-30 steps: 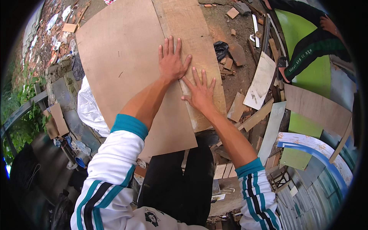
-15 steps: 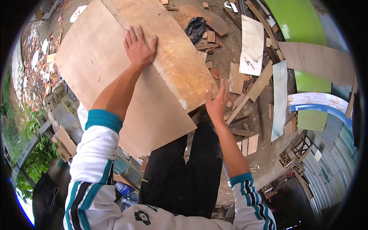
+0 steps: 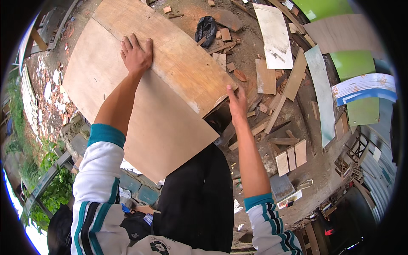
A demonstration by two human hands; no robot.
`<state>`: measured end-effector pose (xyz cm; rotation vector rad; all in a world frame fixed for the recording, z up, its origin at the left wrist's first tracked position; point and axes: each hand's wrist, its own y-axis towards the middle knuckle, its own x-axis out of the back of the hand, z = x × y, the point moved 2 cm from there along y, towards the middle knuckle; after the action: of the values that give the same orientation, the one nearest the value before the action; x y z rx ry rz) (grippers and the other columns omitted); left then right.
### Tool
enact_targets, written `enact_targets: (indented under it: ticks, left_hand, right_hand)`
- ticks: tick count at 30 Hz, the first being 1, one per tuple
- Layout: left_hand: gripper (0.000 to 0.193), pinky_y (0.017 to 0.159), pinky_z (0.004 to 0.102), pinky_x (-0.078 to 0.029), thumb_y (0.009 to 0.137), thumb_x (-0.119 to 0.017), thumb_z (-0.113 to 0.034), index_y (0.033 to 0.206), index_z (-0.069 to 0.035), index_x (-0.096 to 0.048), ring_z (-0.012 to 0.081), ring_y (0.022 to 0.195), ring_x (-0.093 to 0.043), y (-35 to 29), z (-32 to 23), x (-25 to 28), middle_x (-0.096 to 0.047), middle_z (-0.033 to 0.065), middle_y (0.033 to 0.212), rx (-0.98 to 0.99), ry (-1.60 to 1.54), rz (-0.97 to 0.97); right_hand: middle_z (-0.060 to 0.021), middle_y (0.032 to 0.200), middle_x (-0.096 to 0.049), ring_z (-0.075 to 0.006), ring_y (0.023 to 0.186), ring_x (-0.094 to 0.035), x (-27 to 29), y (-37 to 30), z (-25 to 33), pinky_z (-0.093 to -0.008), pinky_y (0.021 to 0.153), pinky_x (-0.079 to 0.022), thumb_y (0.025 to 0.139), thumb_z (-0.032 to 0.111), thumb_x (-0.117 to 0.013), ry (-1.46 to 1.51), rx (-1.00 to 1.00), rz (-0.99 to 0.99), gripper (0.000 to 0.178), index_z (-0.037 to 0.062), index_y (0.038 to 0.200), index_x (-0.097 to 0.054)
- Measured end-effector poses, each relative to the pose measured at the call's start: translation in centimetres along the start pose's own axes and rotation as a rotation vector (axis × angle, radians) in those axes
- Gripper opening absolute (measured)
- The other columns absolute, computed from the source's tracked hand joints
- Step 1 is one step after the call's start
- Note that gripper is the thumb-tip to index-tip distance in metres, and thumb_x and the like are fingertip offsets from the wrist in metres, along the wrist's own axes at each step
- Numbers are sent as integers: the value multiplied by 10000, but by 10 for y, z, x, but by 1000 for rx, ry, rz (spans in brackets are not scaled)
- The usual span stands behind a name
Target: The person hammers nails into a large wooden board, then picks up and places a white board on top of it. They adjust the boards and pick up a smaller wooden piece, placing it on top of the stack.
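Note:
Two thin plywood sheets lie before me, one overlapping the other. The paler plywood sheet [image 3: 148, 123] spreads across the left and reaches to my legs; the more orange plywood sheet [image 3: 182, 55] slants from the top left toward the right. My left hand [image 3: 137, 55] lies flat with fingers spread where the orange sheet's edge meets the pale one. At the orange sheet's right-hand corner, my right hand [image 3: 238, 102] grips the edge, thumb on top and the other fingers partly hidden. A dark gap shows beneath that corner.
Wood offcuts [image 3: 293, 157], narrow boards [image 3: 295, 74] and a black plastic bag [image 3: 206, 30] litter the dirt ground. Farther right lie a white panel [image 3: 272, 36], a pale strip [image 3: 321, 93] and green panels [image 3: 363, 112]. Rubble [image 3: 44, 93] and plants [image 3: 55, 182] line the left.
My right hand has closed onto the orange sheet's corner. My left hand stays pressed on the seam. The view has shifted, and the orange sheet now sits slightly farther left against the pale one.

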<state>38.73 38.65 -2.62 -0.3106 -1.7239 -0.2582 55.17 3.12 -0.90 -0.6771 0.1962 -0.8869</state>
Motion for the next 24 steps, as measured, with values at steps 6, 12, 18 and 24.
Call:
enact_targets:
  ticks: [6, 12, 18, 24]
  left_hand:
    - [921, 1246, 492, -110, 950, -358, -717, 1603, -81, -225, 367, 1551, -119, 0, 1, 0, -158, 209, 1669, -23, -22, -23]
    - [942, 1244, 499, -114, 943, -385, -724, 1602, -71, -223, 369, 1549, -129, -2, -3, -1, -162, 213, 1666, -25, -41, -38]
    - [917, 1238, 525, -131, 959, -401, -700, 1599, -66, -225, 389, 1542, -147, -6, 1, -3, -187, 228, 1655, -10, -64, -74]
    - [863, 1247, 500, -97, 976, -420, -646, 1593, -67, -246, 356, 1546, -149, -8, -8, 8, -191, 216, 1657, 26, -64, -81]
  right_hand:
    - [-159, 1136, -695, -241, 1006, -683, 2, 13, 18, -352, 832, -541, 922, 329, -759, -68, -50, 109, 523, -33, 1255, -581]
    - [-169, 1124, -693, -255, 996, -681, 5, 16, 9, -423, 794, -579, 942, 323, -733, -78, -88, 86, 486, -29, 1230, -560]
    - [-148, 1084, -687, -238, 939, -669, 7, 23, 0, -395, 763, -560, 959, 318, -710, -130, -102, 107, 452, -23, 1214, -559]
    - [-157, 1154, -658, -247, 1011, -649, 3, 10, 20, -394, 818, -552, 978, 298, -685, -238, -128, 105, 475, -18, 1283, -504]
